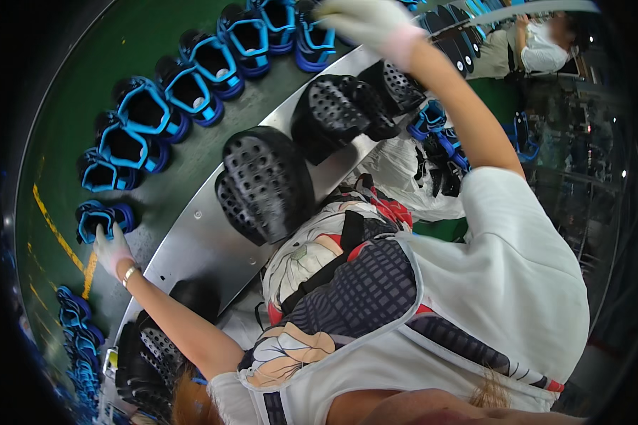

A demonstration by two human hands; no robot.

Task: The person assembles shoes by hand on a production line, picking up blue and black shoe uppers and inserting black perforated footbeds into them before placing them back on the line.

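At the left end of the row, my left hand [112, 252], in a white glove, has its fingers closed on the rim of a black-and-blue shoe [94, 219] standing on the green surface. My right hand [372, 27], also gloved, reaches to the top of the view, above another black-and-blue shoe [313, 44]. Its fingers are smeared by motion and partly cut off by the frame edge, so I cannot make out whether they hold anything. Between the two hands, several similar shoes [145, 106] stand in a curving line, openings facing up.
Black perforated blocks [269, 180] sit along the metal ledge [198, 227] in front of me; more black blocks [156, 347] are at lower left. Blue shoes [81, 340] are clustered at far left. Others [439, 134] lie by white sheeting [397, 177]. Another person [546, 46] sits at upper right.
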